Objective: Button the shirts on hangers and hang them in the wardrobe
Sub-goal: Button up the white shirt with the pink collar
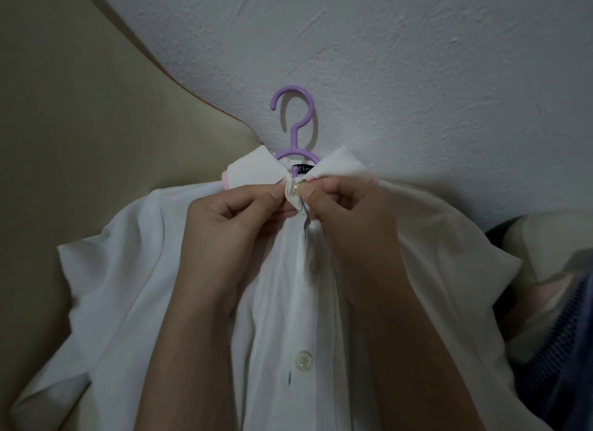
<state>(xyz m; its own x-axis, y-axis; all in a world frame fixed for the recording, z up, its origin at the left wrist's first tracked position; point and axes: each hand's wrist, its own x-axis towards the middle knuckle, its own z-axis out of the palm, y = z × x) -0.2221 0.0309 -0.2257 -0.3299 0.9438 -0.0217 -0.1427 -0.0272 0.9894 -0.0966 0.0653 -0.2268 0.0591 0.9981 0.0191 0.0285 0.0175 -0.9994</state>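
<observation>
Shirt (134,270) on a purple hanger (293,126), gripped at its top button (296,188), centre of view.
The left hand (224,219) and right hand (349,212) are drawn together just under the collar (253,170), and the fingers and thumb of each pinch the placket fabric around that button. The shirt's long axis runs 12 to 6. The hanger's hook points to 12 with its tip curling toward 9, and the sleeves spread to 8 and 3. A lower button (304,361) shows on the placket toward 6. A white textured backing (417,61) fills 12 to 3, open around the hook. A beige panel (64,109) runs from 9 to 11. From 3 to 4, blue striped cloth (564,350) lies against the sleeve edge and crowds that side.
</observation>
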